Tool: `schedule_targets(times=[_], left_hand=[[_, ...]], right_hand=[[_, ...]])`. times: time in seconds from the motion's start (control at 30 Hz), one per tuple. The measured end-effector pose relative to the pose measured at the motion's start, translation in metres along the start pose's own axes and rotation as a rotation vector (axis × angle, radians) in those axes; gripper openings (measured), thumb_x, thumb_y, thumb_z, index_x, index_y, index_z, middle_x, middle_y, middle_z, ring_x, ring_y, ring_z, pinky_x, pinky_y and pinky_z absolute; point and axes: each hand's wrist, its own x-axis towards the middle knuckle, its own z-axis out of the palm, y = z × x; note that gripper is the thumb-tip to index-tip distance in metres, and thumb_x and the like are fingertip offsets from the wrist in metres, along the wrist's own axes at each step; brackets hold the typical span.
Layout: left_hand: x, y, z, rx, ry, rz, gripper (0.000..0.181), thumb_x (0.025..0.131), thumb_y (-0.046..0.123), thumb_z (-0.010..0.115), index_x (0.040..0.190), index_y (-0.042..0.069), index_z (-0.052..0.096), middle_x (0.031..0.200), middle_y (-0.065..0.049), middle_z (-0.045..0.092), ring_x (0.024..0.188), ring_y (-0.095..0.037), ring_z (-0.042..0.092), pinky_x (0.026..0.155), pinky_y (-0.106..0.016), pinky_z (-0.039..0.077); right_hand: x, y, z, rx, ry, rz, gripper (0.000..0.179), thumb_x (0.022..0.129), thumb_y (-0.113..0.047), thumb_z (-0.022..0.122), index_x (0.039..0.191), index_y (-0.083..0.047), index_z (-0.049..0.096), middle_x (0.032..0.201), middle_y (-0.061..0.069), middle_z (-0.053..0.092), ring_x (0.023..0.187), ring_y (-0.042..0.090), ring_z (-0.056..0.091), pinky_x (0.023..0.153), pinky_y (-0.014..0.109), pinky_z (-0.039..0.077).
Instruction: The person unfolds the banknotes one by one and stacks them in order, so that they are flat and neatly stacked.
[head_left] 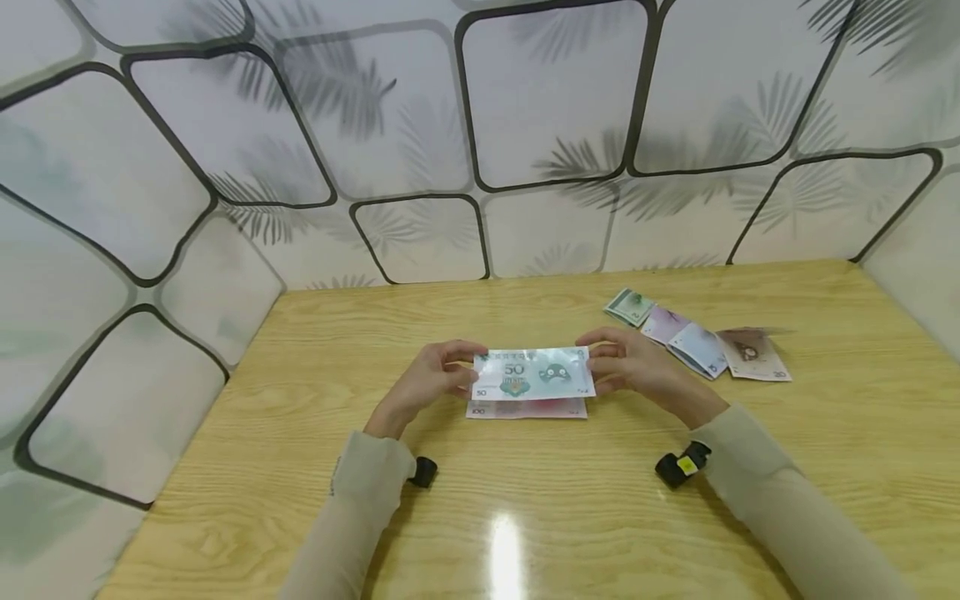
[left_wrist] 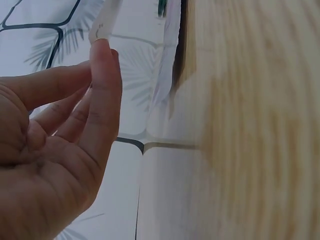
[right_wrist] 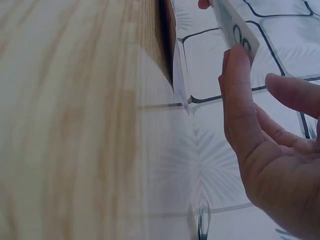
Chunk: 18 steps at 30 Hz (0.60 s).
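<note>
A pale green 50 banknote, printed with a cartoon face, is held up level between both hands. My left hand grips its left end, fingertips at the edge; the left wrist view shows a corner of the note just beyond a fingertip. On the right end, my right hand pinches the edge, and the printed end of the note shows past a fingertip in the right wrist view. Beneath it lies a pinkish 100 banknote, its upper part hidden by the 50.
Right of the hands, several folded notes lie in an overlapping row: a green one, a purple one, a blue one and a brown one. The wooden table meets a patterned wall behind.
</note>
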Motion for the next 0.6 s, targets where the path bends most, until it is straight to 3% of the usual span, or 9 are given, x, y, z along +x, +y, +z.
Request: schedule_targets(times=[0.23,0.33,0.6], left_hand=[[0.0004,-0.0016,-0.0014,-0.028,-0.052,-0.1,0.036,0.092,0.002,0.05,0.127,-0.001,0.048,0.115,-0.021,0.05,0.084,-0.024,0.059,0.063,-0.036,0.056],[0.0012,-0.0036,-0.0021,-0.036,-0.078,-0.115,0.037,0.093,0.003,0.049,0.13,-0.002,0.045,0.115,-0.022,0.048,0.084,-0.024,0.059,0.062,-0.034,0.056],[-0.0007,-0.0036,-0.0069,-0.019,-0.071,-0.136,0.038,0.094,0.008,0.05,0.13,-0.002,0.044,0.115,-0.02,0.052,0.086,-0.026,0.06,0.066,-0.036,0.056]], right_hand=[[0.0002,0.003,0.0028,0.015,-0.106,0.006,0.049,0.094,-0.01,0.05,0.131,0.012,0.027,0.107,0.026,0.054,0.088,0.031,0.06,0.076,0.046,0.052],[0.0002,0.0033,0.0033,0.006,-0.114,0.017,0.049,0.095,-0.013,0.049,0.131,0.012,0.027,0.105,0.025,0.055,0.085,0.03,0.06,0.076,0.044,0.053],[-0.0001,0.0044,0.0017,0.0,-0.106,0.034,0.05,0.095,-0.015,0.05,0.13,0.012,0.028,0.107,0.027,0.054,0.086,0.032,0.06,0.076,0.043,0.053]])
